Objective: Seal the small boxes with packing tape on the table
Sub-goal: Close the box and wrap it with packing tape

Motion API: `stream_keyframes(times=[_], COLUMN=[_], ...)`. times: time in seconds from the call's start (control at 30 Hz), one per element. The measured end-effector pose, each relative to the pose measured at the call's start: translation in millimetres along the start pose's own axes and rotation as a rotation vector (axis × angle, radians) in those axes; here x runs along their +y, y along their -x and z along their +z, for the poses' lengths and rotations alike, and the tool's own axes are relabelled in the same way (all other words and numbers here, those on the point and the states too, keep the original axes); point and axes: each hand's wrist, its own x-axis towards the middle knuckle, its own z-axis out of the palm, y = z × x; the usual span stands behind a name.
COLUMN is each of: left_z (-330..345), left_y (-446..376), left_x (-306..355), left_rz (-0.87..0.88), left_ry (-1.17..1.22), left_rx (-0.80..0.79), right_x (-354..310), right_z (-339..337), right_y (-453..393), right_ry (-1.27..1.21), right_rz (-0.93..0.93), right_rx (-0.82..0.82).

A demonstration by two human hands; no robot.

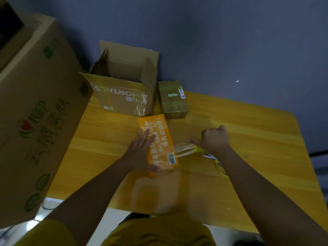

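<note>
Open brown carton at table's far edge: white print upside down on its front, reads "MORTALS"; start of word lost under tape glare, small white label beside it too blurred to read.

Orange small box: white Chinese chars along top, "请务必留言!" legible; second row partly under the left hand, not fully readable. Barcode sticker near its near end, digits too small.

Taped brown small box: QR-type sticker + small label, unreadable.

Big carton at left: green Chinese lettering, red heart logo; chars blurred, can't read w/ certainty.
</note>
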Motion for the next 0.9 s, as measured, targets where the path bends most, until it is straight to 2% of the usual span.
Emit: stream_keyframes(times=[0.37, 0.6, 0.7, 0.8, 0.9], left_z=[4, 2, 6, 23, 21], left_y=[-3, -2, -3, -4, -10], left_x=[-3, 1, 3, 8, 27], left_rz=[0.013, -0.001, -0.068, -0.11, -0.133], left_ry=[0.011, 0.028, 0.128, -0.049, -0.318], left_rx=[0.019, 0.037, 0.138, 0.32, 0.356], right_x=[-13, -18, -22, -23, -24], right_z=[35, 35, 37, 39, 42], right_y=[-13, -24, -24, -25, -25], right_ry=[-0.016, -0.011, -0.009, 0.001, 0.003], right_rz=[0.007, -0.06, -0.06, -0.047, -0.036], right_rx=[-0.036, -0.038, -0.034, -0.048, -0.05])
